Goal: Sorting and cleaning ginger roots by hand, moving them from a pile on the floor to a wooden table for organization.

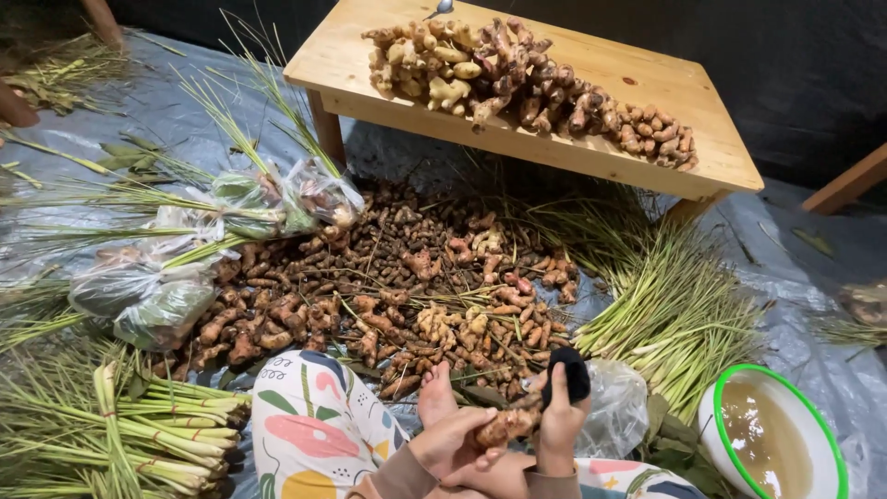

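Note:
My left hand [453, 442] holds a knobbly brown root [506, 426] low in the view, just above my lap. My right hand [560, 423] grips a small black scrubbing pad [567, 374] and presses it against the root's right end. My bare foot [435, 395] rests beside the hands, at the edge of a big heap of brown roots [388, 282] spread on the grey plastic sheet [813, 277]. My patterned trouser leg [314, 430] lies to the left.
A low wooden table [591, 157] behind the heap carries ginger-like roots [527, 79]. Lemongrass bundles lie at the left [120, 430] and right [670, 310]. Plastic bags of produce [162, 286] sit left. A green-rimmed bowl of murky water [774, 442] stands at the lower right.

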